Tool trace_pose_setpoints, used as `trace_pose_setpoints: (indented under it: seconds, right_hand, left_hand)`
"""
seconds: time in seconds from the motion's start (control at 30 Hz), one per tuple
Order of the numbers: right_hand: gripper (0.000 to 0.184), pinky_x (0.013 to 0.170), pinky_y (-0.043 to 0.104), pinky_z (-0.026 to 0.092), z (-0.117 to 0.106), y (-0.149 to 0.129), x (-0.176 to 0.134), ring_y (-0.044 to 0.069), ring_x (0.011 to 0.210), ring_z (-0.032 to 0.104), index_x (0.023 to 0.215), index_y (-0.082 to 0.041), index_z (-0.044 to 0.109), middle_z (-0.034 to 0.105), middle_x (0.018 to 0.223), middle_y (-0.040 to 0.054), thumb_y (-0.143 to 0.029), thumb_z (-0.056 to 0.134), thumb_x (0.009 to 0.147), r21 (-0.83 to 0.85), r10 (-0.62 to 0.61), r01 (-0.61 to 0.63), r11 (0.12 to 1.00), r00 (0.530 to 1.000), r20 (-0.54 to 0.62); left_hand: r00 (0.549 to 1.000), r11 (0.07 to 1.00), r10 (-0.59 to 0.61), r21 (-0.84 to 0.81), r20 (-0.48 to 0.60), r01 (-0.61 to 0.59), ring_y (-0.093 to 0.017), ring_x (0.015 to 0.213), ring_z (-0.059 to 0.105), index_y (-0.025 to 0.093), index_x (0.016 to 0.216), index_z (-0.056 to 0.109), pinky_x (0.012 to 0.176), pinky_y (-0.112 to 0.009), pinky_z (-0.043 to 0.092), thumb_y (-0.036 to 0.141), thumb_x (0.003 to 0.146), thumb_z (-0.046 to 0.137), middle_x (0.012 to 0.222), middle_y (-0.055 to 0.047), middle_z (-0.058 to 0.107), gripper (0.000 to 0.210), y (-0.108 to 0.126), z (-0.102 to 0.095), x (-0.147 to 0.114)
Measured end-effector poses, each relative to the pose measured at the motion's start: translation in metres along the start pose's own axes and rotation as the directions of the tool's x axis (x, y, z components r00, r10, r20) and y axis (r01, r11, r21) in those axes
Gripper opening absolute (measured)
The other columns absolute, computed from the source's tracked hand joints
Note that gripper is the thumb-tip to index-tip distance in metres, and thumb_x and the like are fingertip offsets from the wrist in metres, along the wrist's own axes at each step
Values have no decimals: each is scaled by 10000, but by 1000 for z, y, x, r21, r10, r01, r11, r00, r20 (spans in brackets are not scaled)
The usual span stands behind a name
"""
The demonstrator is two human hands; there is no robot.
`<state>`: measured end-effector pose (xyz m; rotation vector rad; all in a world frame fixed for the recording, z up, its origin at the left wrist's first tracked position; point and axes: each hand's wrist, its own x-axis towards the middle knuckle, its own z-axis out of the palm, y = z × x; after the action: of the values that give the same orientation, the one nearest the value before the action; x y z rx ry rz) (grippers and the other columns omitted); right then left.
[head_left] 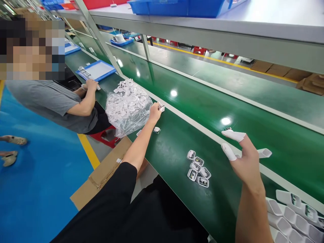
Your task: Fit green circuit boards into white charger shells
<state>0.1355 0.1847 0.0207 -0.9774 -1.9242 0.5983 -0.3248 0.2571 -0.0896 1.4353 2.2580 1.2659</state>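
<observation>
My left hand [155,113] is closed on a small white plastic part [162,108] at the bench's far edge, beside a clear plastic bag [129,108] full of small white pieces. Below that wrist lies a small circuit board with a white piece [157,130]. My right hand [244,158] is raised over the bench, its thumb and forefinger apart in white finger cots. A tiny dark-and-metal piece [228,128] shows by the forefinger tip; whether they touch I cannot tell. Behind this hand a white housing [264,153] sticks out; the other fingers are hidden.
Several white housings with parts inside [198,168] sit mid-bench; more housings [293,219] stand in rows at lower right. A green belt [202,101] runs beyond the white rail. Overhead is a shelf with a blue tray [177,8]. A co-worker [55,104] sits left, near a cardboard box [101,179].
</observation>
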Motion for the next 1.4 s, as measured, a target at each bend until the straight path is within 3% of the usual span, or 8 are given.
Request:
trace_pose_setpoints:
  seconds: [0.4,0.63,0.73,0.8,1.0,1.13,1.27,1.4]
  right_hand:
    - [313,1000,600,645,-40,12,-2,354,1166,771,1311,-353,823,813,1270,79,-487,777,1031,-12,37,-40,999,980,-197]
    - [223,1059,588,625,-65,20,1,313,1082,772,1202,-339,856,804,1130,56,-470,811,1028,74,25,5,997,922,-387]
    - [228,1063,575,636,-70,27,2,307,1080,788,1158,-324,854,806,1118,54,-507,796,1036,64,56,-31,997,901,-431]
    - [250,1063,574,641,-72,31,2,312,1093,794,1152,-307,849,813,1136,64,-520,770,1048,39,68,-57,998,892,-446]
    - [246,1037,567,652,-72,35,3,314,1085,793,1178,-317,839,811,1132,75,-517,751,1064,2,73,-80,997,905,-420]
    - [249,1039,572,651,-72,36,4,321,1090,788,1170,-325,837,808,1122,80,-535,746,1069,-4,91,-101,995,910,-404]
    - [199,1046,558,646,-69,39,5,311,1090,783,1176,-326,829,808,1118,70,-474,743,1076,36,121,-116,993,925,-361]
    - [215,1065,536,644,-62,43,7,304,1152,773,1246,-335,816,810,1193,64,-407,773,1048,27,124,-122,992,954,-271]
  left_hand:
    - [998,999,-30,43,-56,32,-222,976,702,259,813,528,1007,-397,633,128,863,782,993,-41,642,290,-12,-1,19]
    - [947,982,186,21,-263,-187,-329,1330,642,225,1185,628,1232,-517,532,319,985,802,1338,-145,643,281,64,30,-8]
    - [936,949,313,-106,161,-299,-273,1079,720,218,1240,660,1027,-448,621,327,1021,755,1286,-127,673,263,122,88,-39]
    - [806,938,341,-117,483,-327,-304,1177,727,220,1347,662,1025,-460,619,298,986,773,1479,-166,615,386,156,132,-56]
    - [527,897,419,-249,739,-364,-358,1385,660,251,1058,794,1196,-484,569,145,707,862,1455,-128,697,373,203,217,-48]
    - [518,911,408,-298,752,-285,-315,1115,716,224,921,775,1059,-485,636,173,672,838,1130,-111,745,261,200,224,-25]
    - [555,874,439,-479,707,-81,-255,973,758,223,1220,788,862,-428,661,328,879,690,1118,-108,786,370,207,203,-37]
    - [424,609,536,-682,730,405,-303,929,804,210,1166,832,784,-449,648,539,929,649,1033,-141,816,445,231,175,-76]
